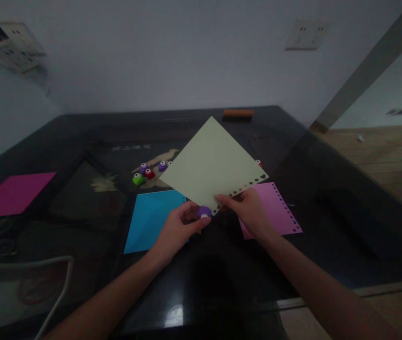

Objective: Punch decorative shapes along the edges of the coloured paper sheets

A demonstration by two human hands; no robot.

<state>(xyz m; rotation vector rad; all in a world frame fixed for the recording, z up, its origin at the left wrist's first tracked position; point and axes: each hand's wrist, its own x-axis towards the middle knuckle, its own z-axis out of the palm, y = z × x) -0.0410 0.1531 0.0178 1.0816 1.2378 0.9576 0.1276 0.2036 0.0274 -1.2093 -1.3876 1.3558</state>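
Observation:
My right hand [248, 208] pinches a pale cream sheet of paper [211, 158] along its lower right edge. Small shaped holes run down that edge, with a heart at the right corner. In my left hand [181, 224] is a small purple craft punch [204, 212] with a white part on it, held between thumb and fingers at the sheet's lowest corner. Whether the paper sits inside its slot, I cannot tell. Beneath the left hand lies a blue sheet [147, 219]; under the right, a pink sheet [273, 208] with holes along its right edge.
Behind the cream sheet stand several punches with eyes, among them a green one [138, 179] and a red one [149, 173]. A magenta sheet [15, 193] lies far left on the dark glossy table [80, 226]. A brown roll [238, 114] rests at the back; a white cable [27, 265] crosses front left.

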